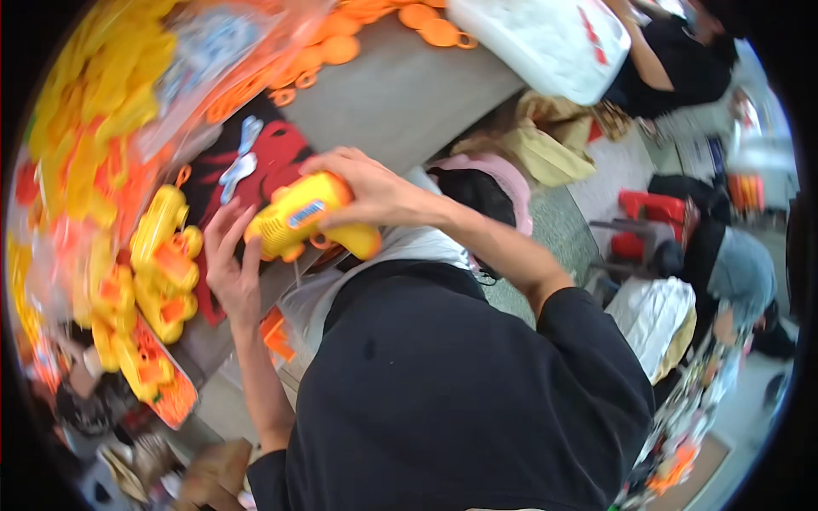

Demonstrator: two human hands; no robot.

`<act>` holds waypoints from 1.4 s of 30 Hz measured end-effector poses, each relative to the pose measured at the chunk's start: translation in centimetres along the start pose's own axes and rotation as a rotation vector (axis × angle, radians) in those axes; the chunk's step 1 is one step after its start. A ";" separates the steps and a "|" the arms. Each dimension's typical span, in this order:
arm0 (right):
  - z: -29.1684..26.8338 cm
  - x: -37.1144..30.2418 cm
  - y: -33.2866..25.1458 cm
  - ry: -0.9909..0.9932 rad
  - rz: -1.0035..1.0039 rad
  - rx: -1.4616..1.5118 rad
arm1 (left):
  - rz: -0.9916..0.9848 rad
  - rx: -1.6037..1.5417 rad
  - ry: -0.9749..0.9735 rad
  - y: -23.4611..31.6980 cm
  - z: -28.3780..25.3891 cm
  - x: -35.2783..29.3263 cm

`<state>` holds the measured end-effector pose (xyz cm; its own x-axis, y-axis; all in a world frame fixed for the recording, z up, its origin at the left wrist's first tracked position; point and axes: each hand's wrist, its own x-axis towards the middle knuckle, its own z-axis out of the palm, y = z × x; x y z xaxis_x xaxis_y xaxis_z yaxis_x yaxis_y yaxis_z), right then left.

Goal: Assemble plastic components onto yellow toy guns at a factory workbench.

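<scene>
In front of my body, a yellow plastic toy gun with an orange trigger and a small blue label lies level in my right hand, whose fingers wrap over its rear end. My left hand is at the gun's ribbed front end, fingers stretched and apart. Whether its fingertips touch the gun I cannot tell. Underneath is a black and red cloth on the table, bearing a light blue and white plastic piece. More yellow toy guns with orange parts lie just left of my left hand.
Orange discs and rings lie along the table's far side. Yellow and orange parts heap at the far left, beside a clear bag of bluish pieces. A white tub stands far right. Other people work nearby, one in black.
</scene>
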<state>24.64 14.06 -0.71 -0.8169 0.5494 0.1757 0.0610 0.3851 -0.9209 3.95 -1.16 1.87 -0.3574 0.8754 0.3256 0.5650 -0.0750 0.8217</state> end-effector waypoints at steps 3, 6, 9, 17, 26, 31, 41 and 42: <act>-7.4 -10.0 -0.6 0.150 0.360 0.190 | 0.067 0.073 -0.061 -1.1 0.1 -1.1; -13.0 -19.9 1.1 0.584 0.639 0.390 | -0.078 -0.068 0.050 -2.3 0.1 -2.4; -18.4 -27.3 8.3 1.090 0.852 0.380 | -0.191 -0.167 0.110 -2.4 0.5 -2.7; -32.0 -35.2 34.0 1.570 0.567 0.825 | -0.125 0.104 -0.005 1.5 2.1 -1.3; -24.8 -33.1 37.1 1.072 1.140 0.589 | 0.066 0.492 0.315 1.0 -4.3 -0.2; -13.1 -27.6 26.8 0.668 1.032 0.259 | 0.090 1.156 0.247 -2.8 -10.4 5.4; -12.0 -5.6 1.5 -0.052 0.409 0.315 | -0.239 1.096 -0.229 -2.3 -13.6 8.5; -12.4 -3.9 1.8 0.092 0.455 0.078 | -0.178 0.918 -0.044 -1.6 -13.7 7.9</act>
<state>35.05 21.83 1.31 -0.6627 0.7141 -0.2254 0.3555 0.0351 -0.9340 -9.98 -0.72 9.50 -0.4777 0.8561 0.1973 0.8772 0.4525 0.1605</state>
